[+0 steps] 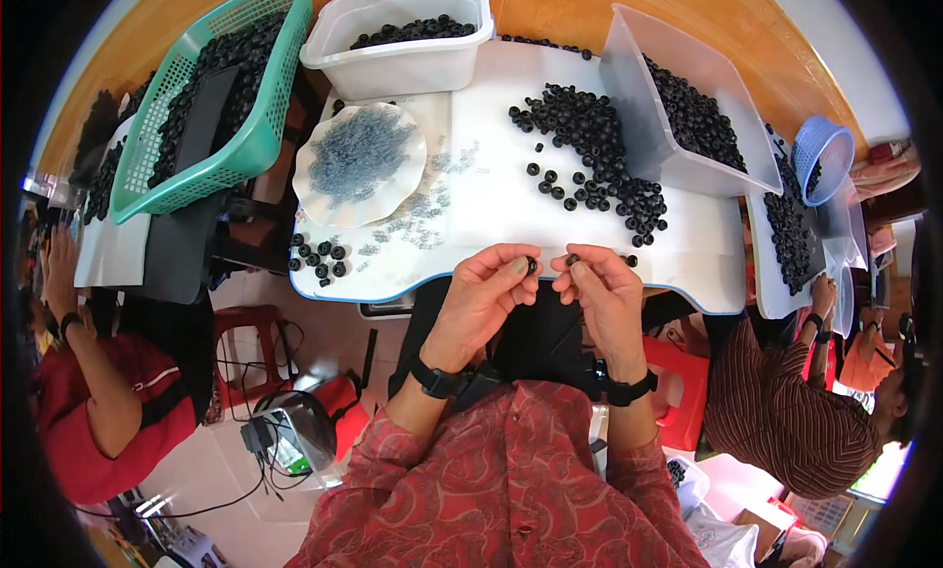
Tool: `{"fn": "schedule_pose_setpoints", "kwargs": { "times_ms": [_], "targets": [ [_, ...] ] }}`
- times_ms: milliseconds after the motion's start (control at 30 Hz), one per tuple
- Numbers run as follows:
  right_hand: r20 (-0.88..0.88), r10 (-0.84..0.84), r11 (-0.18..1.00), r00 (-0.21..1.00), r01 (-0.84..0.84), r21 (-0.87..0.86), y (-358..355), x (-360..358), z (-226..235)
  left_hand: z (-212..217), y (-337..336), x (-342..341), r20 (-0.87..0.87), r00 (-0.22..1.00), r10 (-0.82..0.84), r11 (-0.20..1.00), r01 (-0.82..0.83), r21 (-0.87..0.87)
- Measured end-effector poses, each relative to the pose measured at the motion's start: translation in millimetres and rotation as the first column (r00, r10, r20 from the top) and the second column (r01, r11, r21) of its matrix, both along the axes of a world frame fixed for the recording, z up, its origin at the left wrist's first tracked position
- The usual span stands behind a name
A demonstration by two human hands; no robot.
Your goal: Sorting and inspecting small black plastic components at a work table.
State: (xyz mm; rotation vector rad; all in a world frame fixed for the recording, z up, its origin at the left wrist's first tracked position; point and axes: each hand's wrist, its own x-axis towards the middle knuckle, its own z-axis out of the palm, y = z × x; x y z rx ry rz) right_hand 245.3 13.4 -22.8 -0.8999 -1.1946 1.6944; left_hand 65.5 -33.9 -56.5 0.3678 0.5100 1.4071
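Observation:
My left hand point(483, 295) pinches a small black ring-shaped part point(531, 265) between thumb and fingertips at the near edge of the white table point(491, 204). My right hand point(604, 291) is close beside it, its fingertips closed on another small dark piece point(572, 260). The two hands almost touch. A loose heap of black rings point(594, 155) lies on the table beyond my right hand. A white wavy plate point(360, 163) piled with tiny grey springs sits beyond my left hand, and more springs point(417, 219) are scattered beside it.
A white tub point(398, 62) and a tilted clear bin point(688, 106) hold more black rings. A green basket point(206, 96) stands at left. A few rings point(319, 256) lie at the table's left corner. One person sits at left point(108, 391), another at right point(796, 411).

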Motion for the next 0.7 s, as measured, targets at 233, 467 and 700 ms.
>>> {"fn": "schedule_pose_setpoints", "kwargs": {
  "times_ms": [233,467,700],
  "targets": [
    [0.022,-0.011,1.0,1.0,0.01,0.012,-1.9,-7.3,-0.5,-0.2,3.6,-1.0,0.101,0.995,0.008,1.0,-0.008,0.001],
    [0.035,-0.013,0.999,0.999,0.011,0.053,-3.3,-20.2,-3.2,-10.0,2.5,-1.6,0.188,0.982,-0.006,1.0,0.009,-0.015],
    [0.002,-0.014,1.0,1.0,0.014,0.018,-0.7,-28.7,-12.2,-11.4,5.1,-4.8,0.174,0.985,0.01,0.999,-0.003,-0.041]
  ]
}}
